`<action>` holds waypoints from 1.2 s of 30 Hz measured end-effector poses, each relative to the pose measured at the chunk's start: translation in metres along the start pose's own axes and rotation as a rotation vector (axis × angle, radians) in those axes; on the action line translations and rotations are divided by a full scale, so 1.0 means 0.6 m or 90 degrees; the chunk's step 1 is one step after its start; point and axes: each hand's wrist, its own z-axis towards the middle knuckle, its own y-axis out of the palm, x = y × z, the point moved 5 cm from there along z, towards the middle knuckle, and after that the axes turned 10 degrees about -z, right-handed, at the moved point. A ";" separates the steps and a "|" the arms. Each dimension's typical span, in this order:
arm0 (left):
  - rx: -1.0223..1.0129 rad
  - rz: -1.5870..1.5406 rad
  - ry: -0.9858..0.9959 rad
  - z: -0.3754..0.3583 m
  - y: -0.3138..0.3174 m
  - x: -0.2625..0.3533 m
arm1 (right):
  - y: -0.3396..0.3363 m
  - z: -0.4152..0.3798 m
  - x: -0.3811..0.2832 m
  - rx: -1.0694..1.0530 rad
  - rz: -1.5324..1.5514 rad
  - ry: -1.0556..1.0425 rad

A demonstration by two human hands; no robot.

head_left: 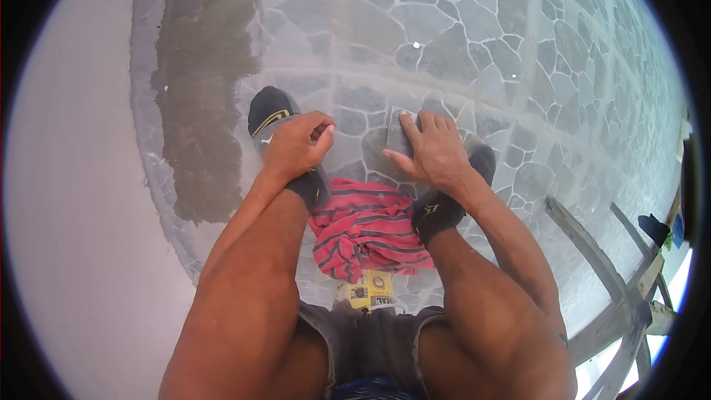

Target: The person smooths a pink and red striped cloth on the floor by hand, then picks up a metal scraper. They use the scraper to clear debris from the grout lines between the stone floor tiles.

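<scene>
My left hand (300, 144) is closed in a loose fist above my left foot, the forearm along my left leg; what its fingers hold, if anything, is hidden. My right hand (431, 147) lies over a flat grey rectangular piece (395, 133) on the stone-patterned floor (444, 30), with its fingers on the piece and its thumb spread to the left. Between my feet lies a crumpled red cloth with dark stripes (366, 226). A yellow and white labelled package (370, 290) sits just below the cloth.
At the left stands a plain pale surface (81, 178). Beside it a dark damp-looking strip (204, 89) runs along the floor. Small white bits (416, 45) lie on the stones. Wooden poles (592, 252) cross at the lower right, with a dark cloth (653, 229) hanging there.
</scene>
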 end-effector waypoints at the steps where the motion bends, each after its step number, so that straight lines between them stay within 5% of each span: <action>1: 0.000 0.002 0.000 0.000 -0.001 0.001 | 0.002 0.008 -0.011 -0.014 -0.007 0.000; 6: 0.005 0.009 0.000 -0.001 -0.003 0.008 | 0.030 0.010 -0.027 -0.100 -0.001 0.037; 21: 0.001 0.032 0.036 -0.003 -0.002 0.004 | 0.031 0.046 -0.026 0.010 -0.026 0.071; 36: 0.019 0.003 0.041 -0.001 -0.005 0.004 | 0.027 0.045 -0.021 -0.047 -0.049 0.080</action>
